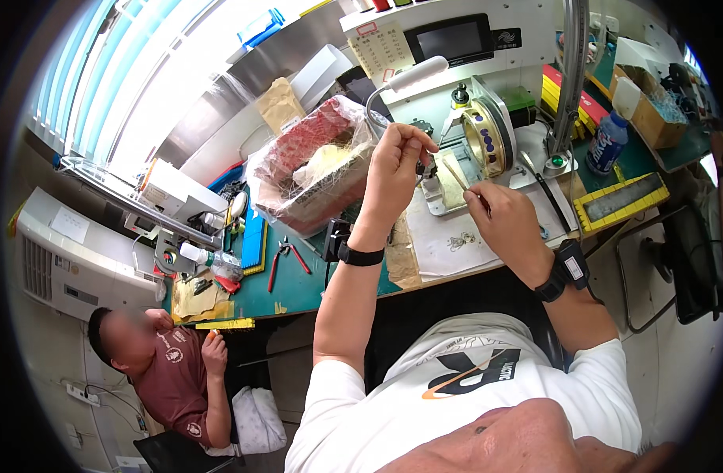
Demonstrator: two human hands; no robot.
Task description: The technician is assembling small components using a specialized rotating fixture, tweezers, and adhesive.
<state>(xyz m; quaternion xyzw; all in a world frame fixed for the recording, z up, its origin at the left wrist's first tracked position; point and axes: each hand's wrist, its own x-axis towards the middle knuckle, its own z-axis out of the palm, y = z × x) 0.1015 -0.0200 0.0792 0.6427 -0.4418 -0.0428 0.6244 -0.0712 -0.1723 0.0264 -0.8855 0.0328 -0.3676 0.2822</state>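
My left hand [395,167] is raised at the front of a white bench machine [527,59], with thumb and fingers pinched together. Whatever lies between those fingertips is too small to name. Lower and to the right, my right hand [505,229] closes on the end of a thin, pale stick [454,170] that points toward the machine. A brass-coloured wheel [480,140] with dark holes round its rim stands just beyond the stick. Below the hands, a small tangle of fine, pale pieces [461,241] lies on a white sheet [436,256].
Left of my hands stands a plastic-lined box [314,181] of pale strands. Red-handled pliers [286,256] lie on the green bench [350,272]. At the right are a blue bottle [607,142] and a yellow-edged block [620,202]. Another person [172,370] sits at lower left.
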